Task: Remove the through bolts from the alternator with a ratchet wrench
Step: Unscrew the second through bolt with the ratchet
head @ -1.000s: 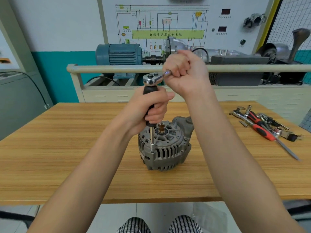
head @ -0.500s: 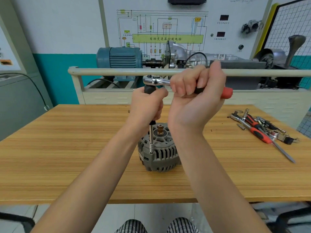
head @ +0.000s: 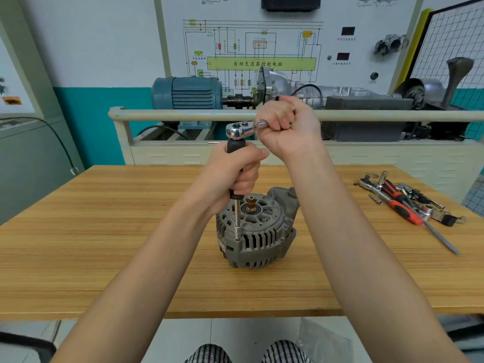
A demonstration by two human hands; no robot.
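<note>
Cranking with your right hand (head: pixel 284 127) fisted on the ratchet (head: pixel 239 129), left hand (head: pixel 235 171) wrapping the extension, could tip the unclamped alternator (head: pixel 255 231) mid-frame.

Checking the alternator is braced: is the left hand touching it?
Cannot tell. In the head view the left hand grips the extension handle above the alternator; any gap is hidden.

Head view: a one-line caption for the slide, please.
Left hand steadies the extension bar on the alternator; right hand grips the ratchet wrench.
</note>
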